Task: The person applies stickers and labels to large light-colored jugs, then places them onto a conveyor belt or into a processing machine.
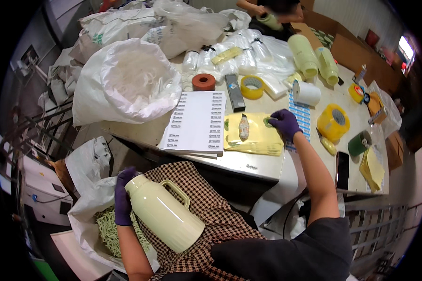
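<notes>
A pale green vacuum jug (166,213) with a loop handle lies tilted across my lap on a checked apron. My left hand (124,194), in a purple glove, is closed around its neck end; part of the fingers is hidden behind the jug. On the table, my right hand (286,123), also gloved in purple, has its fingertips pinched at the upper right corner of a stack of yellow label sheets (262,138), over a green round mark. An oval picture label (244,128) shows on the top sheet. To the left lies a pile of white printed sheets (192,124).
Rolls of tape (252,87), (333,122) and a white sack (94,93) crowd the table (258,169). Farther back are two pale green jugs (303,56), (327,65) and plastic bags. A phone (342,171) lies near the front edge. Another person's hand (258,9) works beyond.
</notes>
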`<state>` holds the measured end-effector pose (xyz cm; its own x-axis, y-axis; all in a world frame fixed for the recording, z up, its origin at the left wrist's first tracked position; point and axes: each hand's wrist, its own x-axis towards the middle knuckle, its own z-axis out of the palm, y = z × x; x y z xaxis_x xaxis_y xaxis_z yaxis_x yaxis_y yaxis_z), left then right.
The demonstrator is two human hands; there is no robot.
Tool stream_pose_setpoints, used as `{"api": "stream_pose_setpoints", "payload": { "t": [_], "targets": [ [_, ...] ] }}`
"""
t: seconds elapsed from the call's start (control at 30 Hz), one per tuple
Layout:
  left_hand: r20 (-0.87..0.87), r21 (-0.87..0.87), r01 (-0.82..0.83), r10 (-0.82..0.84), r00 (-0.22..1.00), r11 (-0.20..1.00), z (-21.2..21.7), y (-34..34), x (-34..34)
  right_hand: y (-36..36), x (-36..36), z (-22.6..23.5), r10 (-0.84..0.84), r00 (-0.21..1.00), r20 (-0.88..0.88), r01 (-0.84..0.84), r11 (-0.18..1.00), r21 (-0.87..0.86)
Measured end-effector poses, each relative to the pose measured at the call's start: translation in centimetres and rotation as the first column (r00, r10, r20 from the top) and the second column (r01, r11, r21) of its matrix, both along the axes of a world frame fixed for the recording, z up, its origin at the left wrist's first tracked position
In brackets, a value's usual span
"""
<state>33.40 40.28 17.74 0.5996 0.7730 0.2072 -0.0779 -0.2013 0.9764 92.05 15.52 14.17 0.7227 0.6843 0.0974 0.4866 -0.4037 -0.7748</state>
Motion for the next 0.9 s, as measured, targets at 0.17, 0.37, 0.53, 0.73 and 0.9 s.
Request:
{"api": "stream_pose_setpoints", "payload": {
  "t": [0.17,0.37,0.53,0.73,0.9],
  "targets": [
    [0.168,0.614,-0.242,0.175,0.970,0.751,15.6,0.2,1.8,0.8,0.4,0.0,0.001,1.000,-0.020,-0.003,0.995,-0.099],
    [0.255,0.903,-0.211,-0.072,0.964,0.375,23.3,-9.1,9.7,0.1,-1.7,2.3,-0.106,0.929,0.356,0.072,0.992,0.107],
    [0.034,0.922,0.059,-0.234,0.972,0.382,20.9,-10.8,11.3,-1.6,-4.3,6.9,-0.292,0.767,0.571,0.005,0.893,0.450],
    [-0.182,0.833,0.201,-0.088,0.979,0.516,16.9,-11.5,9.4,-3.5,-8.6,13.1,-0.390,0.704,0.593,-0.109,0.766,0.633],
    [-0.063,0.951,0.030,0.098,0.993,0.309,18.1,-13.5,8.0,-1.1,-19.0,15.0,0.223,0.956,0.191,-0.288,0.580,0.762]
  ]
}}
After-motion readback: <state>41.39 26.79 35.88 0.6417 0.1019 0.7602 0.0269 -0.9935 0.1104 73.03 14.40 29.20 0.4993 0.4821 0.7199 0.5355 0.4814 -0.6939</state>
